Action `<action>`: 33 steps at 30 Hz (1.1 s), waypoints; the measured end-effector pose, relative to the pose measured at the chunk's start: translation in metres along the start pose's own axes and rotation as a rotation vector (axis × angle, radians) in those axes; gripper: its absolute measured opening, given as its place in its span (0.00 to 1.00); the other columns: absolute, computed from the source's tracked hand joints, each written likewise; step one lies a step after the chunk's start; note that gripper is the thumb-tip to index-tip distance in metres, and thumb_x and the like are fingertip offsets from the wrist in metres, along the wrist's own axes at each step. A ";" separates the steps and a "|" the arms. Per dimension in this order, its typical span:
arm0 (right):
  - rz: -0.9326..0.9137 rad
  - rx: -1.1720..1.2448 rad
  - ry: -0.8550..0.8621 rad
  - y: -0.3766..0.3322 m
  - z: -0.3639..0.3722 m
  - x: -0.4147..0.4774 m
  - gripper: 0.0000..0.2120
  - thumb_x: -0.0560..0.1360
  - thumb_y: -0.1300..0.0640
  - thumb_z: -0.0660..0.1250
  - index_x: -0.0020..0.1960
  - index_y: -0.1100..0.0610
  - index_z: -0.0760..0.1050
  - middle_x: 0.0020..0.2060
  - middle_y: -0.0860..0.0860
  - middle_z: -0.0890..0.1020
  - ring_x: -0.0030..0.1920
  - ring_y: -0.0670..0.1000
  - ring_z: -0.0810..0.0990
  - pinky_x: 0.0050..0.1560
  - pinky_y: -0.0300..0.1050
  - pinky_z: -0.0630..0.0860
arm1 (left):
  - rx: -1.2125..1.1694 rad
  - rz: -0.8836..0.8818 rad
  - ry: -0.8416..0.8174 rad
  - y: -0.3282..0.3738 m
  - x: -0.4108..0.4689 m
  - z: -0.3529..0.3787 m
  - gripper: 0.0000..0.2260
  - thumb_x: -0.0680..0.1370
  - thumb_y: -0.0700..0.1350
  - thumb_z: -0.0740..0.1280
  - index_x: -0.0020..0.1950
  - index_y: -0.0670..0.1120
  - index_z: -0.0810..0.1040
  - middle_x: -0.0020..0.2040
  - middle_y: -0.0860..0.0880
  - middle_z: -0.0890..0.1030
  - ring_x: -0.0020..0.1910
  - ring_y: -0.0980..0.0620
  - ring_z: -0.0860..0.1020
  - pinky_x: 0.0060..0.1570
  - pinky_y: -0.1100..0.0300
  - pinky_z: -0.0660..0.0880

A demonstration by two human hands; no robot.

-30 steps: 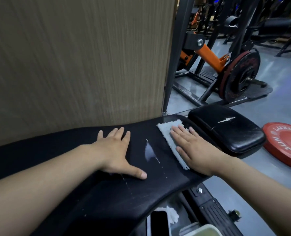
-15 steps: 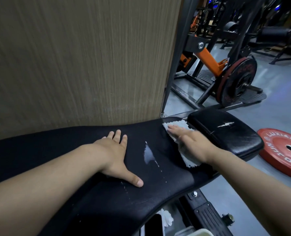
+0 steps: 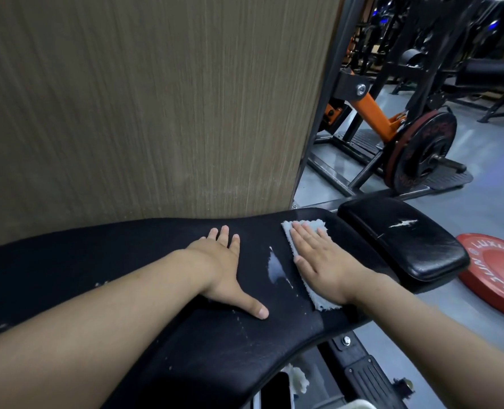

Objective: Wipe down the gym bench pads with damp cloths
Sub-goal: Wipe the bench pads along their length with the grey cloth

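Your cloth (image 3: 321, 304) lies flat at the right end of the long pad (image 3: 126, 261), pressed down by your right hand (image 3: 324, 261) with straight fingers. Your left hand (image 3: 224, 267) rests open mid-pad, holding nothing. I can't tell what's been wiped. By my judgement most of this pad and the seat pad (image 3: 404, 240) remain.

Two pads (image 3: 126, 261) (image 3: 401, 240) (both torn), two hands (image 3: 224, 261) (image 3: 324, 261), two plates (image 3: 421, 149) (image 3: 498, 270)
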State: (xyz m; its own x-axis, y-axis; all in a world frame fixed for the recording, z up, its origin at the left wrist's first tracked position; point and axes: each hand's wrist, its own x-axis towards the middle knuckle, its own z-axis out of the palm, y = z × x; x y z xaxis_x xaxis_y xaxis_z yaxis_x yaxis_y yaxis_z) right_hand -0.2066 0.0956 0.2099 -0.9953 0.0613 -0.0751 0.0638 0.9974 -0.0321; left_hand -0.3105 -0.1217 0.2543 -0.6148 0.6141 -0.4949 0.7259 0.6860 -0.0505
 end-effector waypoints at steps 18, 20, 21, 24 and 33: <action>-0.079 -0.035 -0.057 -0.014 -0.018 -0.002 0.29 0.83 0.45 0.40 0.80 0.53 0.39 0.79 0.49 0.39 0.78 0.48 0.33 0.76 0.48 0.31 | -0.072 -0.042 -0.049 -0.053 -0.037 0.014 0.72 0.51 0.83 0.63 0.78 0.48 0.31 0.78 0.44 0.31 0.77 0.44 0.33 0.77 0.46 0.37; -0.137 0.037 -0.031 -0.013 -0.026 -0.003 0.31 0.80 0.48 0.44 0.80 0.55 0.42 0.79 0.48 0.40 0.78 0.46 0.35 0.75 0.43 0.31 | -0.058 -0.037 -0.048 -0.054 -0.037 0.019 0.72 0.52 0.83 0.65 0.78 0.47 0.30 0.77 0.43 0.30 0.77 0.44 0.32 0.78 0.47 0.38; -0.149 0.098 -0.019 -0.013 -0.029 -0.002 0.31 0.80 0.50 0.46 0.81 0.55 0.43 0.79 0.48 0.41 0.78 0.45 0.36 0.75 0.39 0.32 | -0.059 -0.031 -0.039 -0.055 -0.036 0.022 0.72 0.52 0.82 0.65 0.78 0.47 0.30 0.77 0.43 0.29 0.77 0.44 0.32 0.78 0.48 0.39; -0.138 0.154 -0.043 -0.017 -0.022 -0.004 0.30 0.83 0.50 0.51 0.81 0.54 0.42 0.79 0.47 0.40 0.77 0.42 0.36 0.75 0.37 0.35 | -0.088 -0.012 -0.007 -0.057 -0.035 0.029 0.72 0.51 0.83 0.65 0.77 0.48 0.29 0.77 0.44 0.29 0.77 0.45 0.32 0.78 0.48 0.41; -0.123 0.098 -0.007 -0.052 -0.005 0.012 0.40 0.73 0.39 0.32 0.80 0.57 0.40 0.79 0.51 0.41 0.77 0.43 0.36 0.71 0.34 0.30 | -0.125 0.000 0.056 -0.061 -0.031 0.040 0.72 0.49 0.84 0.63 0.78 0.50 0.30 0.77 0.46 0.29 0.77 0.47 0.31 0.78 0.49 0.40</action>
State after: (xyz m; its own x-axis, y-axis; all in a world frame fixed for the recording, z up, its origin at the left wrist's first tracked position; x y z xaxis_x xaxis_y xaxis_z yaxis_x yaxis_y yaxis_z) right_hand -0.2221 0.0445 0.2153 -0.9955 -0.0622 -0.0718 -0.0517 0.9889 -0.1390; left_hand -0.3228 -0.1982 0.2382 -0.6334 0.6325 -0.4458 0.6841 0.7270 0.0594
